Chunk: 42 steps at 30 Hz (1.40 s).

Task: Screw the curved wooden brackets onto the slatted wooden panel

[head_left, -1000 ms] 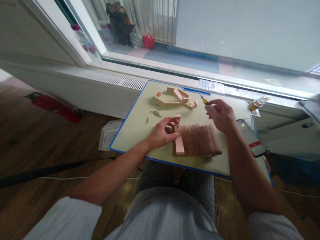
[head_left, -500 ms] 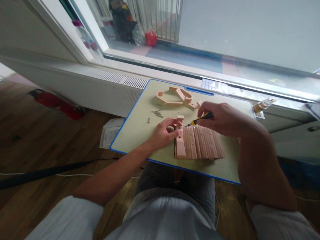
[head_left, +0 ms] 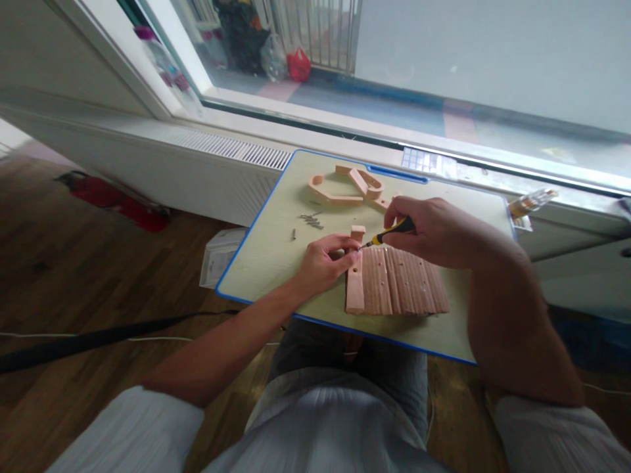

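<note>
A slatted wooden panel (head_left: 399,289) lies on a small blue-edged table (head_left: 276,263), with a wooden rail (head_left: 355,279) along its left side. My left hand (head_left: 325,263) is closed in a pinch at the rail's upper end; what its fingertips hold is too small to make out. My right hand (head_left: 434,230) grips a yellow-and-black screwdriver (head_left: 389,234), whose tip points left to the spot by my left fingertips.
Curved wooden pieces (head_left: 345,187) lie at the table's far side, loose screws (head_left: 308,222) to their left. A window sill with a small tube (head_left: 532,200) runs behind. A white box (head_left: 219,259) and a black cable (head_left: 98,338) lie on the wooden floor.
My right hand swung the screwdriver from pointing up and away down onto the rail's top by my left fingers. The phone at the table's right edge is now hidden behind my right arm.
</note>
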Motion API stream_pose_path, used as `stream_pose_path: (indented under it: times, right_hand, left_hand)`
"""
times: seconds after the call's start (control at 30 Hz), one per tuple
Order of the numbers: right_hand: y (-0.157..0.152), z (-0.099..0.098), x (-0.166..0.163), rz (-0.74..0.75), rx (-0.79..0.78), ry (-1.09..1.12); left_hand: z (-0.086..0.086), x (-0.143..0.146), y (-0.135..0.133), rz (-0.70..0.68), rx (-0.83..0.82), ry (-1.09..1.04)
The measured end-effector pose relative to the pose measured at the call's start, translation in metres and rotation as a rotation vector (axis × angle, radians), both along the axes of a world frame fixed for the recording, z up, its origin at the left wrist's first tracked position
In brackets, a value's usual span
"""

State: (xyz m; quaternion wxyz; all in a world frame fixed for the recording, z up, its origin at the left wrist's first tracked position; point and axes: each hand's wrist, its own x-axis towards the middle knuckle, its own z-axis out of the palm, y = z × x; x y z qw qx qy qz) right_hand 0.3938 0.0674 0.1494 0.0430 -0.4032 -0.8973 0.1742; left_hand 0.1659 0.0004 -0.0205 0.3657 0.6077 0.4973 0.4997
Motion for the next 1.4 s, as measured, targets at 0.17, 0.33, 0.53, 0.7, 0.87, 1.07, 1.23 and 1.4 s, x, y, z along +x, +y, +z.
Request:
stream_pose_path:
  times: [0.17,0.33,0.53,0.7,0.87,1.07,1.23,1.4]
  right_hand:
    - [0.002,-0.002,-0.001,0.013,0.022,0.007]
    - [0.004,-0.006,0.003,0.039,0.034,0.022]
    - [0.001,-0.008,-0.003,0.04,0.064,0.138]
    - [-0.002,-0.014,-0.014,0.04,0.027,0.178]
    - [-0.006,-0.016,-0.018,0.034,0.039,0.155]
    - [-0.006,-0.01,-0.016,0.027,0.09,0.132]
    - [-0.005,-0.009,-0.014,0.043,0.096,0.114]
    - [-0.007,-0.012,-0.015,0.056,0.111,0.124]
  left_hand:
    - [0.003,0.002,-0.002,0.019,0.012,0.028]
    - [0.006,0.005,-0.005,0.057,-0.021,0.041]
    - [0.002,0.012,-0.009,0.108,-0.055,0.017]
    - [-0.001,0.021,-0.013,0.191,-0.078,0.055]
    - [-0.003,0.023,-0.015,0.207,-0.023,0.116]
    - [-0.005,0.019,-0.015,0.168,0.014,0.106]
    - [-0.008,0.018,-0.014,0.152,-0.007,0.086]
    - [-0.008,0.019,-0.014,0.153,-0.007,0.082]
